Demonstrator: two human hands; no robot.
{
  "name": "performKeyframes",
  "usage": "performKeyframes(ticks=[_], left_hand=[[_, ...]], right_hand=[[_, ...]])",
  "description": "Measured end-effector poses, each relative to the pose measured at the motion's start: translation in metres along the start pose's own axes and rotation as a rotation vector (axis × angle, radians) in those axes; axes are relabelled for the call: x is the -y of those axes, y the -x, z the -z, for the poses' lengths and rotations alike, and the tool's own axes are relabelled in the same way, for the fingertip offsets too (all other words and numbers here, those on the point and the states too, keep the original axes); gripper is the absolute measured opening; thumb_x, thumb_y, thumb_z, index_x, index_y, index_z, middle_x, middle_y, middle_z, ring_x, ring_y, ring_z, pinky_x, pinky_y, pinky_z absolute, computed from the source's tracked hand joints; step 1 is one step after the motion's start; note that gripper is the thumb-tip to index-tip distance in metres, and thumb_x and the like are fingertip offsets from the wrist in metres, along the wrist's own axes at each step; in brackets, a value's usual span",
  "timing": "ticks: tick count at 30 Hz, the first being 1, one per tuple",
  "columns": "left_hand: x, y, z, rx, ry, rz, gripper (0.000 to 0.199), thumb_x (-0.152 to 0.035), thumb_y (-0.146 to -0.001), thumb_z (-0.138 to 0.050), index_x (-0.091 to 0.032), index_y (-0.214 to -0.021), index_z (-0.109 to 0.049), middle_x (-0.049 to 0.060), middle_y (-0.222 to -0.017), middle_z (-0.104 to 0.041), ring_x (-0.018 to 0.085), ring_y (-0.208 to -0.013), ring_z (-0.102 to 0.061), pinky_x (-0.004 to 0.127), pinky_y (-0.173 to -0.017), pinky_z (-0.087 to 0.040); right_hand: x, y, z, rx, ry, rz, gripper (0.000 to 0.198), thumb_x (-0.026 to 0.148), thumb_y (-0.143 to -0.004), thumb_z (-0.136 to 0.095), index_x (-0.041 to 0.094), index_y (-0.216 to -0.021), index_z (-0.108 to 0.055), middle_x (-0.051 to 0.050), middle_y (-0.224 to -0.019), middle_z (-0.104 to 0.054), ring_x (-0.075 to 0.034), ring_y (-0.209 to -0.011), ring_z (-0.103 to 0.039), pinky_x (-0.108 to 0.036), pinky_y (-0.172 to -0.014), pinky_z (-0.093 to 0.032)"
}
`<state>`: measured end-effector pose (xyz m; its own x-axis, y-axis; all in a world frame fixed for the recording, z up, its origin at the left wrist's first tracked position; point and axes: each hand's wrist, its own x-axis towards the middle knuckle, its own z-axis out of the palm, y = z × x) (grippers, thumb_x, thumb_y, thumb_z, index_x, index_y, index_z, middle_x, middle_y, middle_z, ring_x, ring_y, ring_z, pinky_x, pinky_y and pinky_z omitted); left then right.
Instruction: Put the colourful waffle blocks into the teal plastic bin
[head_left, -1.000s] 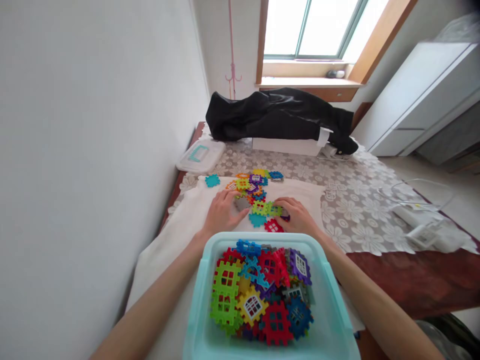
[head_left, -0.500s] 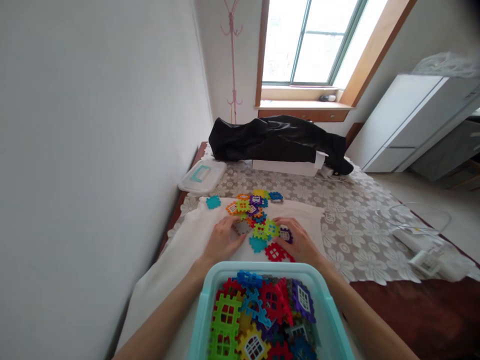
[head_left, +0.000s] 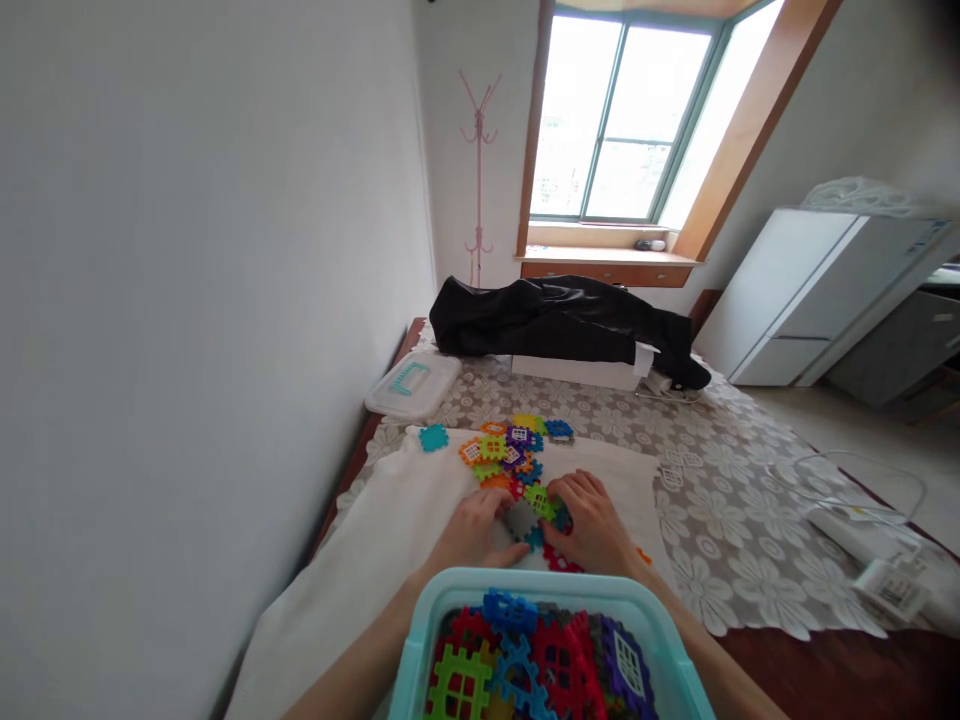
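Observation:
My left hand (head_left: 471, 532) grips a flat grey interlocking building block (head_left: 519, 520) between thumb and fingers. Close beside it, my right hand (head_left: 591, 522) has its fingers on a green window block (head_left: 538, 500). The two blocks meet or overlap; whether their teeth interlock is too small to tell. A teal block (head_left: 534, 540) and a red block (head_left: 559, 560) lie partly under the hands. Just beyond the fingers, several orange, purple, yellow and blue blocks (head_left: 493, 448) lie in a loose heap on the white cloth (head_left: 390, 520).
An aqua tub (head_left: 420, 640) full of mixed blocks stands between my forearms. One teal block (head_left: 433, 437) lies apart at the cloth's far edge, near a clear lid (head_left: 412, 387). Black fabric (head_left: 555, 320) covers a white box behind. The wall (head_left: 262, 300) rises at left.
My left hand has brought the grey block rightward against the green block. Both hands are closer together. The view has tilted up, so everything sits lower.

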<state>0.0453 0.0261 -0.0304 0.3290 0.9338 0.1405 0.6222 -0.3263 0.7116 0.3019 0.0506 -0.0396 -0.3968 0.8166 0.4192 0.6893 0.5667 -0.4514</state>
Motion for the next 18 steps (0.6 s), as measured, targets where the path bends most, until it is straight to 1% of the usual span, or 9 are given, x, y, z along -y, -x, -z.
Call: performKeyframes(ticks=[3, 5, 7, 9, 10, 11, 12, 15, 18], left_hand=[[0.002, 0.0, 0.0, 0.021, -0.066, -0.023, 0.041, -0.028, -0.075, -0.093, -0.023, -0.109, -0.071, 0.008, -0.116, -0.081, 0.035, -0.113, -0.078, 0.052, -0.104, -0.063], [0.003, 0.0, 0.0, 0.044, -0.109, -0.044, 0.043, -0.033, -0.078, -0.095, -0.023, -0.113, -0.074, 0.01, -0.119, -0.083, 0.037, -0.117, -0.078, 0.054, -0.107, -0.062], [0.002, -0.001, 0.0, 0.079, -0.155, -0.07, 0.06, -0.041, -0.077, -0.099, -0.024, -0.128, -0.074, 0.013, -0.132, -0.082, 0.041, -0.127, -0.076, 0.059, -0.11, -0.06], [0.001, -0.002, 0.0, 0.108, -0.202, -0.093, 0.079, -0.046, -0.074, -0.102, -0.025, -0.143, -0.071, 0.015, -0.144, -0.078, 0.044, -0.136, -0.072, 0.062, -0.114, -0.058], [0.001, -0.002, 0.0, 0.117, -0.223, -0.103, 0.084, -0.046, -0.074, -0.103, -0.025, -0.148, -0.069, 0.015, -0.147, -0.077, 0.045, -0.138, -0.07, 0.064, -0.116, -0.058], [0.001, -0.003, 0.0, 0.123, -0.239, -0.111, 0.084, -0.045, -0.077, -0.102, -0.025, -0.151, -0.068, 0.015, -0.148, -0.076, 0.044, -0.138, -0.07, 0.064, -0.117, -0.057], [0.001, -0.003, 0.001, 0.131, -0.247, -0.119, 0.079, -0.043, -0.079, -0.1, -0.026, -0.15, -0.07, 0.015, -0.147, -0.076, 0.043, -0.137, -0.071, 0.063, -0.117, -0.057], [0.002, -0.004, 0.002, 0.153, -0.219, -0.133, 0.056, -0.036, -0.085, -0.095, -0.025, -0.136, -0.076, 0.013, -0.142, -0.078, 0.04, -0.134, -0.072, 0.06, -0.12, -0.056], [0.004, -0.004, 0.006, 0.137, -0.121, -0.112, 0.047, -0.026, -0.08, -0.094, -0.022, -0.123, -0.077, 0.012, -0.132, -0.081, 0.036, -0.128, -0.075, 0.054, -0.117, -0.058]], right_hand=[[-0.011, 0.002, 0.013, -0.047, -0.018, -0.126, 0.016, 0.025, -0.091, -0.074, 0.025, -0.106, -0.066, -0.008, -0.114, -0.078, -0.034, -0.116, -0.071, -0.056, -0.109, -0.054], [-0.017, 0.004, 0.018, -0.064, -0.029, -0.188, 0.015, 0.028, -0.095, -0.074, 0.024, -0.108, -0.067, -0.009, -0.119, -0.078, -0.033, -0.119, -0.071, -0.052, -0.106, -0.055], [-0.018, 0.006, 0.017, -0.051, -0.024, -0.173, 0.017, 0.026, -0.094, -0.076, 0.024, -0.11, -0.069, -0.008, -0.12, -0.079, -0.032, -0.118, -0.072, -0.049, -0.105, -0.055], [-0.016, 0.007, 0.013, -0.01, -0.012, -0.1, 0.022, 0.023, -0.092, -0.078, 0.025, -0.113, -0.07, -0.007, -0.122, -0.079, -0.032, -0.118, -0.072, -0.049, -0.106, -0.054], [-0.014, 0.007, 0.011, 0.008, -0.009, -0.062, 0.025, 0.022, -0.091, -0.079, 0.024, -0.115, -0.071, -0.007, -0.123, -0.08, -0.031, -0.118, -0.072, -0.049, -0.107, -0.054], [-0.012, 0.007, 0.01, 0.021, -0.006, -0.034, 0.028, 0.022, -0.091, -0.08, 0.024, -0.117, -0.071, -0.007, -0.124, -0.08, -0.031, -0.119, -0.072, -0.049, -0.108, -0.054], [-0.011, 0.007, 0.011, 0.028, -0.002, -0.02, 0.029, 0.021, -0.091, -0.08, 0.024, -0.119, -0.071, -0.008, -0.126, -0.079, -0.032, -0.12, -0.072, -0.05, -0.109, -0.053], [-0.015, 0.009, 0.022, 0.035, 0.028, -0.053, 0.026, 0.021, -0.091, -0.079, 0.023, -0.116, -0.07, -0.008, -0.123, -0.079, -0.032, -0.117, -0.072, -0.049, -0.106, -0.054], [-0.022, 0.011, 0.035, 0.08, 0.046, -0.081, 0.022, 0.023, -0.091, -0.081, 0.023, -0.109, -0.068, -0.007, -0.114, -0.078, -0.031, -0.109, -0.072, -0.048, -0.1, -0.054]])
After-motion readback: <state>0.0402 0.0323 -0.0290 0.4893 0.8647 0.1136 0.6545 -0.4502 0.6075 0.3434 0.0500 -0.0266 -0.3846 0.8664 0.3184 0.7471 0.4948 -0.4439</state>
